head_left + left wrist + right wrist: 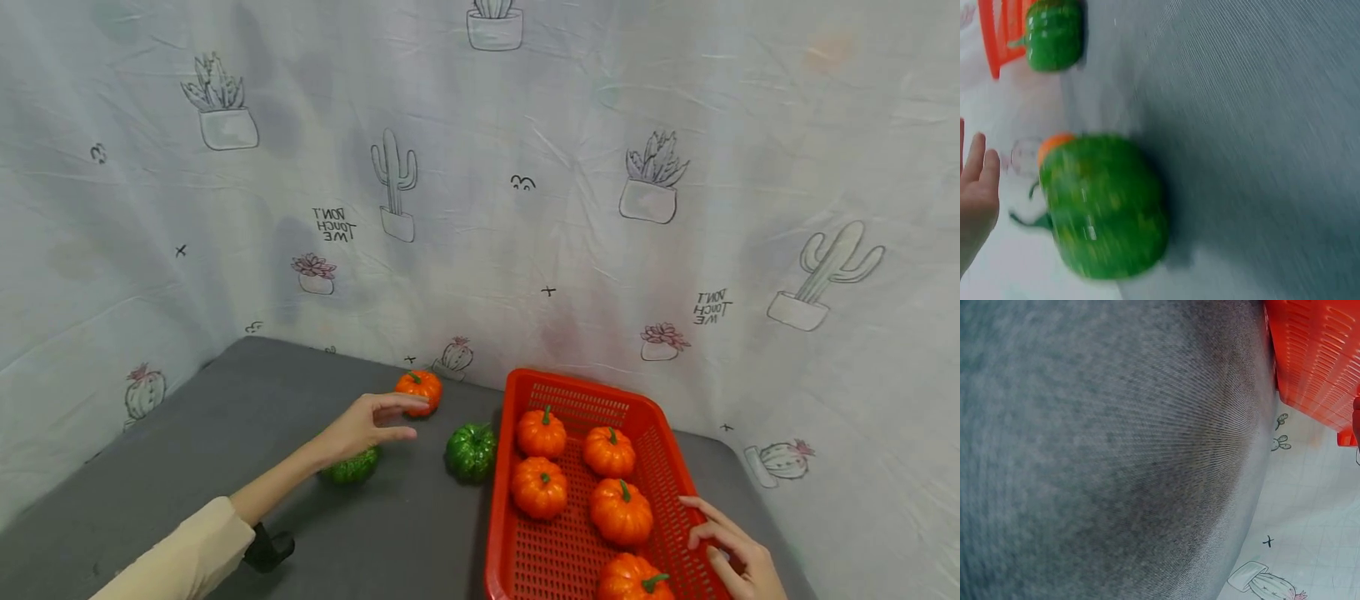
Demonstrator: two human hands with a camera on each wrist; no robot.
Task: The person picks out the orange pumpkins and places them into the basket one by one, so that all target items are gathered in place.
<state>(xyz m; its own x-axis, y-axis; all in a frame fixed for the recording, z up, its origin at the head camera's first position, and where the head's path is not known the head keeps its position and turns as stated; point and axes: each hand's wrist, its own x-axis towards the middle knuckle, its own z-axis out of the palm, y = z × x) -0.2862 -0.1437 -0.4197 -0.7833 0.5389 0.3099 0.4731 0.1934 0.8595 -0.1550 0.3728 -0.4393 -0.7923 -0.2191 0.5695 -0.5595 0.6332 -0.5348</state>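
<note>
My left hand (377, 423) reaches over the table with thumb and fingers spread apart, holding nothing. An orange pumpkin (422, 388) stands just beyond its fingertips, partly covered by them in the head view. Below the wrist is a green pumpkin (352, 468), large and blurred in the left wrist view. Another green pumpkin (471, 452) sits to the right, beside the red basket (495, 533). My right hand (738, 554) rests on the basket's right rim, its loosely bent fingers reaching over the edge. Inside the basket lie several orange pumpkins (621, 511).
A grey cloth covers the table (420, 533). Behind it hangs a pale curtain (480, 208) printed with cacti, close to the table's far edge. Near my left sleeve lies a black object (270, 550), partly hidden.
</note>
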